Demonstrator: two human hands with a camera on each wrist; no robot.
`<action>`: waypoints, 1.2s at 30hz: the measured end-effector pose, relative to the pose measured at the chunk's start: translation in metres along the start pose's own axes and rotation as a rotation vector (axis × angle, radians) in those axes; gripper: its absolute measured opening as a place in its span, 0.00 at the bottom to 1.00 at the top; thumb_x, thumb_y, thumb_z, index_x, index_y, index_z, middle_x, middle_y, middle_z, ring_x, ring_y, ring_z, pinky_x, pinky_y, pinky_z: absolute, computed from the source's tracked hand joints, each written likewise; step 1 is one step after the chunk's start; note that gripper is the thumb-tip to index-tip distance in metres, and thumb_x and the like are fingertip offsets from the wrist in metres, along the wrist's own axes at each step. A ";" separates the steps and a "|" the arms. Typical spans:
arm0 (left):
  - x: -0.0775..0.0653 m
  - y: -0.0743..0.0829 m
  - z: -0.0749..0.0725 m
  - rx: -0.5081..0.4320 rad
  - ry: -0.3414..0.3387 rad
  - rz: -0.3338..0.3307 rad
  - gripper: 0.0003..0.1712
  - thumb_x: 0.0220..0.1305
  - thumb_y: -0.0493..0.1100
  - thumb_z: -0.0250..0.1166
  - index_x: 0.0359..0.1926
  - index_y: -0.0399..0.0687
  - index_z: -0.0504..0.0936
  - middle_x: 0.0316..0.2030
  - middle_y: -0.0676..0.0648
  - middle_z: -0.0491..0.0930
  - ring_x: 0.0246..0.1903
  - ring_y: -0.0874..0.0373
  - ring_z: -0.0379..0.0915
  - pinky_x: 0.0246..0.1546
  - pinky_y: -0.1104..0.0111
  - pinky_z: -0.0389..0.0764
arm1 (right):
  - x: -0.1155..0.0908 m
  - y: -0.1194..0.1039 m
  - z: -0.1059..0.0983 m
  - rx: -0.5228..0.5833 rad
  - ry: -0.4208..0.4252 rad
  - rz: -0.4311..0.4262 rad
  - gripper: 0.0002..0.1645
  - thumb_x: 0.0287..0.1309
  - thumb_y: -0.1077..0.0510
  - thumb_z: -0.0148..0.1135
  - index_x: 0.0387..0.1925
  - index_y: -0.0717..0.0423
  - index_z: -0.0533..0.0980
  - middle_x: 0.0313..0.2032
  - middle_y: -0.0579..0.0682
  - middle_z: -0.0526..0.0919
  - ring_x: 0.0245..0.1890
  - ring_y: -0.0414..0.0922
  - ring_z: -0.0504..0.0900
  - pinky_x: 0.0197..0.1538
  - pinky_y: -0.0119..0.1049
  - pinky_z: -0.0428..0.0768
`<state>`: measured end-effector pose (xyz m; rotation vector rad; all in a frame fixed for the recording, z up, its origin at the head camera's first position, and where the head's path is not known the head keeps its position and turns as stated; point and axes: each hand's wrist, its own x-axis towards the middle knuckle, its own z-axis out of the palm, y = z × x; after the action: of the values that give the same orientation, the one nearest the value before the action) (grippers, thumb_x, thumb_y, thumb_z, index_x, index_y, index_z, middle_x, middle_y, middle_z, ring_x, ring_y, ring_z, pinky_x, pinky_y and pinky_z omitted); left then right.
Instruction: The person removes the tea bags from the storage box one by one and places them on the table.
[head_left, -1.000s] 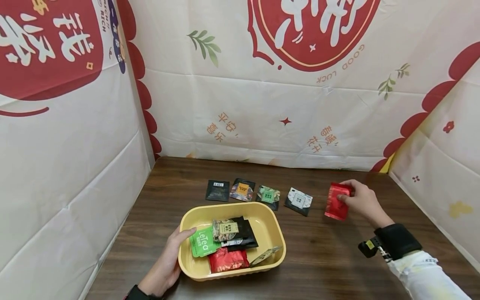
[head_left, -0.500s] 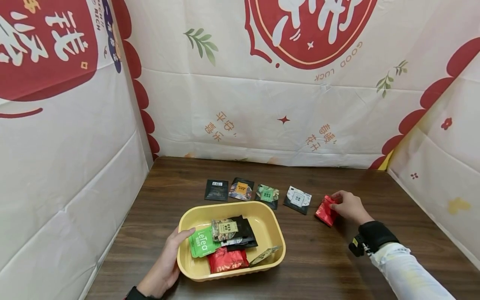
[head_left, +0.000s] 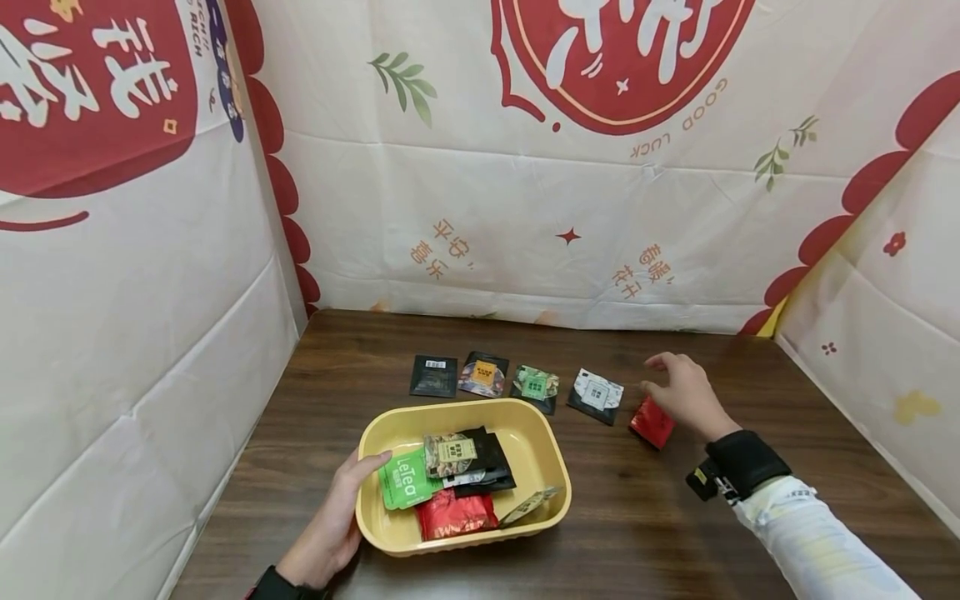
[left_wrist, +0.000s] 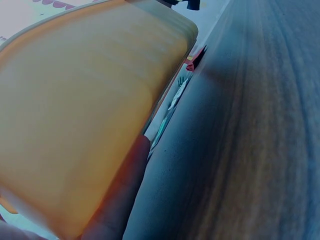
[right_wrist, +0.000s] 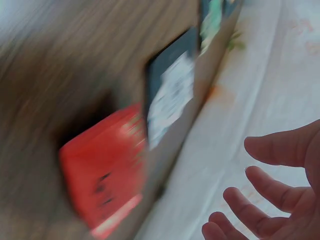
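Note:
My left hand (head_left: pixel 330 521) grips the left side of a yellow plastic bin (head_left: pixel 534 450), thumb over the rim; in the left wrist view the outer wall of the bin (left_wrist: pixel 90 100) looks tilted up off the table. Inside are a green LeTea sachet (head_left: pixel 407 481), a black sachet with a food picture (head_left: pixel 456 452), a red sachet (head_left: pixel 450 521) and one leaning on the wall (head_left: pixel 531 505). My right hand (head_left: pixel 688 398), fingers spread and holding nothing, hovers just above another red sachet (head_left: pixel 651 427) lying on the table. The right wrist view shows this red sachet (right_wrist: pixel 105 170) apart from the fingers.
Left of the red sachet, a row of sachets crosses the wooden table (head_left: pixel 615 517): white-and-black (head_left: pixel 596 397), green-labelled (head_left: pixel 535 387), orange-labelled (head_left: pixel 483 375) and plain black with a barcode (head_left: pixel 434 377). Printed white cloth (head_left: pixel 480 200) walls the back and both sides.
My right hand has moved left with the red sachet, laid it at the right end of the row and let go, then lifted slightly. My left hand keeps its grip on the bin.

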<state>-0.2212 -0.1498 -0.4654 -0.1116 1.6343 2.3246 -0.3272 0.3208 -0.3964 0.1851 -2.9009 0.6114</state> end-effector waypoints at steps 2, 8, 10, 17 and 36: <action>0.000 0.000 0.000 0.004 -0.004 -0.003 0.37 0.71 0.51 0.51 0.72 0.40 0.49 0.66 0.34 0.62 0.62 0.50 0.64 0.54 0.64 0.75 | -0.001 -0.015 -0.002 0.008 0.020 -0.047 0.23 0.58 0.61 0.64 0.53 0.69 0.73 0.52 0.71 0.73 0.54 0.67 0.68 0.55 0.63 0.67; 0.000 -0.001 0.000 0.017 0.008 -0.012 0.39 0.70 0.52 0.52 0.73 0.40 0.48 0.67 0.34 0.61 0.63 0.49 0.63 0.55 0.64 0.75 | -0.010 -0.077 -0.002 0.014 0.062 -0.203 0.20 0.59 0.62 0.65 0.52 0.64 0.75 0.51 0.65 0.76 0.55 0.63 0.69 0.56 0.61 0.66; 0.000 -0.001 0.000 0.018 0.011 -0.014 0.39 0.70 0.51 0.52 0.73 0.40 0.48 0.67 0.34 0.61 0.64 0.49 0.62 0.55 0.64 0.75 | -0.017 -0.100 -0.002 0.022 0.054 -0.255 0.20 0.60 0.61 0.65 0.53 0.61 0.75 0.51 0.62 0.76 0.55 0.60 0.70 0.54 0.58 0.68; 0.001 -0.001 0.000 0.011 0.003 -0.013 0.39 0.70 0.51 0.52 0.73 0.40 0.48 0.67 0.34 0.60 0.63 0.49 0.62 0.55 0.63 0.75 | -0.051 -0.166 0.005 0.064 -0.042 -0.496 0.20 0.60 0.50 0.67 0.52 0.50 0.76 0.50 0.47 0.79 0.53 0.44 0.74 0.53 0.45 0.76; 0.001 -0.002 -0.001 0.020 -0.005 -0.015 0.38 0.71 0.51 0.51 0.73 0.40 0.48 0.67 0.34 0.61 0.64 0.48 0.61 0.55 0.64 0.74 | -0.096 -0.191 0.017 -0.098 -0.650 -0.673 0.17 0.55 0.54 0.71 0.47 0.41 0.80 0.36 0.31 0.79 0.33 0.27 0.74 0.37 0.26 0.76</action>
<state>-0.2216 -0.1501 -0.4676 -0.1136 1.6481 2.2959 -0.2061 0.1484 -0.3552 1.5104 -3.0981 0.3142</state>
